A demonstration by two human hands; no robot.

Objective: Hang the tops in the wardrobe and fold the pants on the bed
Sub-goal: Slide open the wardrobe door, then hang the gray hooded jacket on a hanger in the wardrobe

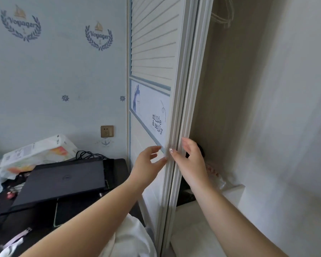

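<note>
Both hands at frame center on wardrobe sliding door (152,71) edge: left hand (146,162) & right hand (190,158) spread, fingertips touching it.

The wardrobe door (152,101) stands at centre, its edge toward the viewer. The open wardrobe interior (230,108) lies to its right. Left of the door is a wall (54,75) bearing a socket (107,131). Below the socket, a desk (119,164) carries a laptop (63,182), with a package (37,151) behind it. The left hand (146,162) is before the door face; the right hand (189,156) is at the door's edge.
</note>
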